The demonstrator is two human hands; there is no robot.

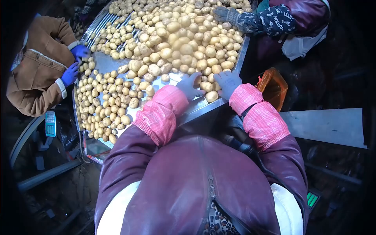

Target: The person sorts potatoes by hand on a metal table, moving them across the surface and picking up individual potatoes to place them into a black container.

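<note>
Many potatoes [178,35] cover a metal sorting table [196,112]. At its near edge my left hand [190,85], in a pale glove, rests against the potatoes with its fingers apart. My right hand [228,83], gloved the same way, touches the right side of the pile, its fingers spread. Between the two hands lie several potatoes, one of them [212,96] close to the table's rim. Neither hand is closed round a potato. Pink checked sleeve covers reach up to both wrists.
At the left a person in a brown jacket [43,58] has blue-gloved hands at the table's edge. Another person's patterned sleeve [276,21] and grey glove reach in at the upper right. An orange container [273,88] and a metal plate [325,126] are at the right.
</note>
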